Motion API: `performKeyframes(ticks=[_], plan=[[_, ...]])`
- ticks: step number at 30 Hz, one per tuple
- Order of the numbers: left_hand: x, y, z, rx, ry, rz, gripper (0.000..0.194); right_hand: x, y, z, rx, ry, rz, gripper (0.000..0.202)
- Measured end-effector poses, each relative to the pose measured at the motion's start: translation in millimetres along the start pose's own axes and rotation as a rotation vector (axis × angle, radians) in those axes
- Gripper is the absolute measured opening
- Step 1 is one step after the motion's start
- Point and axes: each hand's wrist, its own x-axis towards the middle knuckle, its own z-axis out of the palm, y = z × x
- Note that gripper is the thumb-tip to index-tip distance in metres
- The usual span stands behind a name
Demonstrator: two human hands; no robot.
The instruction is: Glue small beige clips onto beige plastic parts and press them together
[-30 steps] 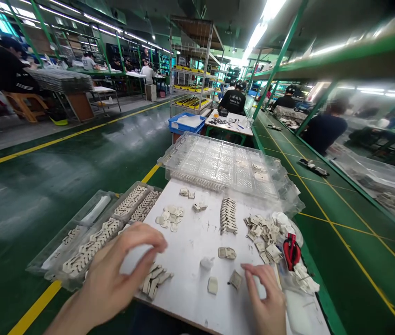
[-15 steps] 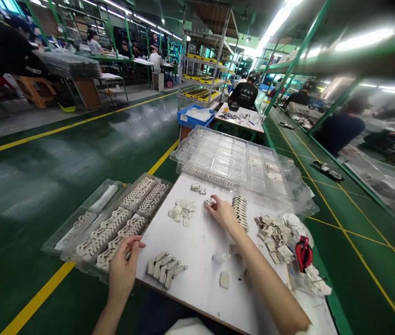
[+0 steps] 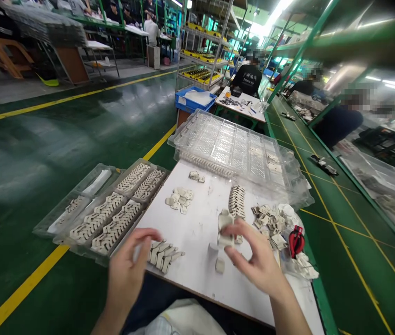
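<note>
My right hand is over the middle of the white tabletop. Its thumb and index finger are on a beige moulded plastic part, partly covered by the fingers. Just below lies a small beige flat piece, beside a blurred clear item. My left hand hovers at the table's left edge, fingers loosely apart and slightly smeared, with nothing visible in them. Right of it stands a short row of beige angled parts. A longer row of nested beige parts stands beyond my right hand.
Flat beige pieces lie on the table's left half. Loose beige parts and red-handled pliers are at right. Stacked clear trays cover the far end; filled trays flank the left edge. A person sits ahead.
My right hand has come back toward me from the far part of the table and now is at the beige part. My left hand has moved slightly right and its fingers have spread.
</note>
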Motion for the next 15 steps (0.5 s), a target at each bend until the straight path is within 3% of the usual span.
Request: performKeyframes(ticks=[3,5,9,15], plan=[[-16.7,29.1,27.3,-0.097,-0.484,-0.036,0.033,-18.0,-32.7,8.2,-0.205,-0.063,-0.146,0.010],[-24.3,32.0,41.1,-0.175,-0.630,-0.173,0.042,-25.2,-43.7,16.4,-0.347,-0.081,-0.204,0.009],[-34.0,17.3,50.1,-0.381,-0.707,-0.404,0.059,-34.5,-51.6,23.6,-0.491,-0.059,-0.283,0.011],[-45.4,9.4,47.5,-0.504,-0.841,-0.506,0.055,-47.2,-58.1,24.4,-0.493,-0.127,-0.334,0.024]])
